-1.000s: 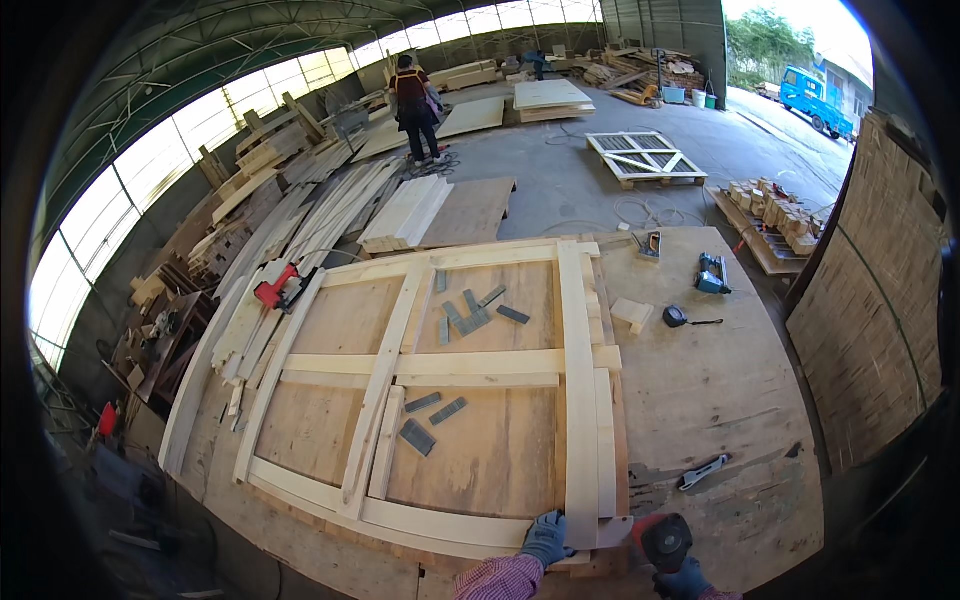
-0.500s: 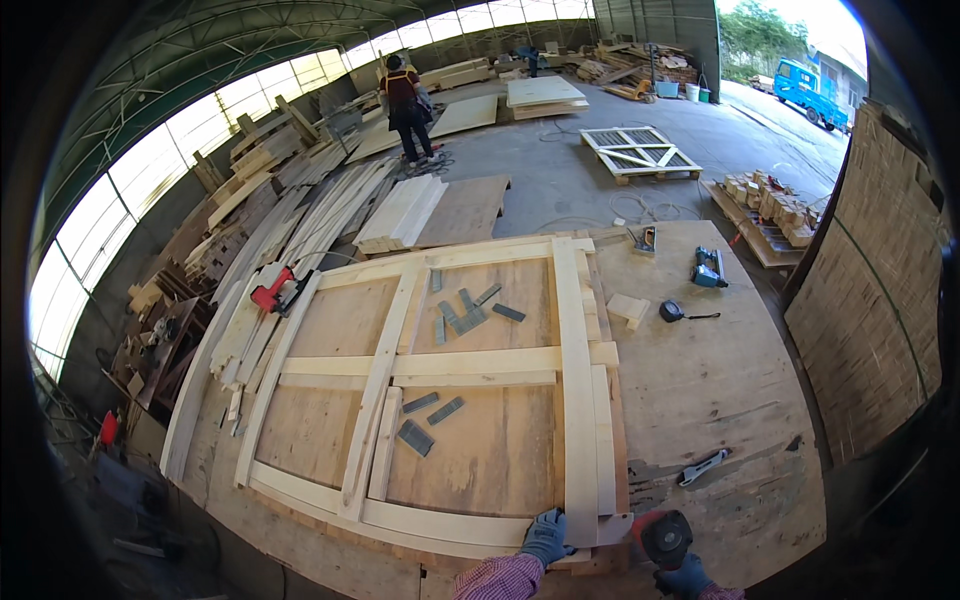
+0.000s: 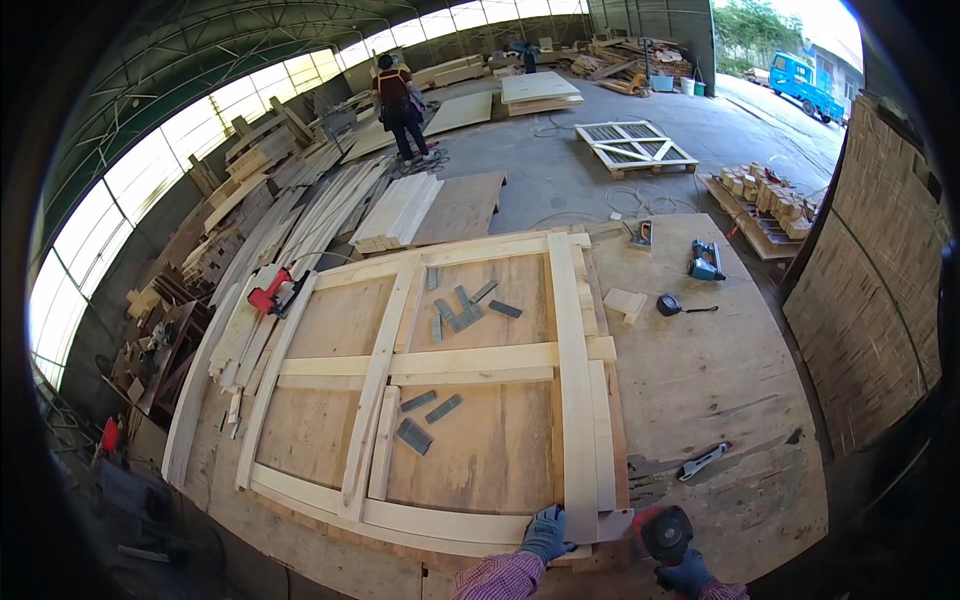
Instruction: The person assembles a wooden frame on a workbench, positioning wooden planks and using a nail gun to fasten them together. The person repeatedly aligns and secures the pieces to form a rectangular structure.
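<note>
A wooden frame (image 3: 575,400) of pale planks lies on the plywood worktable, with two rails crossing inside it. At its near right corner my left hand (image 3: 546,533), in a grey-blue glove, is closed on the frame beside the wide right-hand plank. My right hand (image 3: 686,575), gloved too, grips a red and black nail gun (image 3: 664,533). The gun's nose is by the same corner, close to the plank ends. Its handle is mostly hidden by the gun's body and my hand. Strips of staples or nails (image 3: 414,436) lie within the frame's openings.
On the worktable (image 3: 740,380) to the right are a utility knife (image 3: 704,461), a tape measure (image 3: 670,304), a wood block (image 3: 626,304) and a blue nail gun (image 3: 706,260). A red nail gun (image 3: 275,290) rests at left. Another person (image 3: 400,105) stands farther back among lumber stacks.
The whole view has shifted very slightly. Both my hands and the nail gun keep their places at the frame's corner.
</note>
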`<control>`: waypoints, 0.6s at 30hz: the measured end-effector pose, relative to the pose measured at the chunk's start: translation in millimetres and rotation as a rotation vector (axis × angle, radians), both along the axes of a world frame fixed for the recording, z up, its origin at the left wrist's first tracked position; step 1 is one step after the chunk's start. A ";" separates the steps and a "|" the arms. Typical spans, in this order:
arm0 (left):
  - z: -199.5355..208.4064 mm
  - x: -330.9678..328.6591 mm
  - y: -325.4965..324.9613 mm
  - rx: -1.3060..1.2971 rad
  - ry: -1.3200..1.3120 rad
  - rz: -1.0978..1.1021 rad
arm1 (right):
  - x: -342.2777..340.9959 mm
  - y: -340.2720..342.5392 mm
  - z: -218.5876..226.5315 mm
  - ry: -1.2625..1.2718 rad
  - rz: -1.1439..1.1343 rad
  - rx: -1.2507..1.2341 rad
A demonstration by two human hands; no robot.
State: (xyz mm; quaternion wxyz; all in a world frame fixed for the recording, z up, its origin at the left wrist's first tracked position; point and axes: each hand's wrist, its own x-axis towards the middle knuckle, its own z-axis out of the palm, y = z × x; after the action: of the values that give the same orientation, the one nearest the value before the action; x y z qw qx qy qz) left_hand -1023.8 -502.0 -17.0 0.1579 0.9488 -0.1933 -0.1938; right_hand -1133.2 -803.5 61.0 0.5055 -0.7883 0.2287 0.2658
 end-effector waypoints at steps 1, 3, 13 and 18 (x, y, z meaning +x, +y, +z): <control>1.7 0.5 -0.4 0.003 0.005 -0.002 | -0.6 -0.3 -1.6 -0.001 -0.002 0.001; 2.1 0.4 -0.8 0.003 0.004 -0.001 | -0.5 -3.7 -0.9 0.024 0.013 0.039; -4.0 -0.9 -0.5 -0.005 -0.033 0.007 | -0.7 -14.5 -7.8 0.106 -0.018 0.179; 1.1 -0.5 -0.8 0.010 -0.003 0.002 | -0.2 -11.5 -1.8 0.098 -0.015 0.173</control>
State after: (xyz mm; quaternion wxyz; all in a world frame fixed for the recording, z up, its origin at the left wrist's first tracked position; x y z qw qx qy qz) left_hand -1024.4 -502.8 -15.9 0.1532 0.9500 -0.1916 -0.1930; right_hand -1133.3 -815.0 59.2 0.5617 -0.7262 0.2353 0.3190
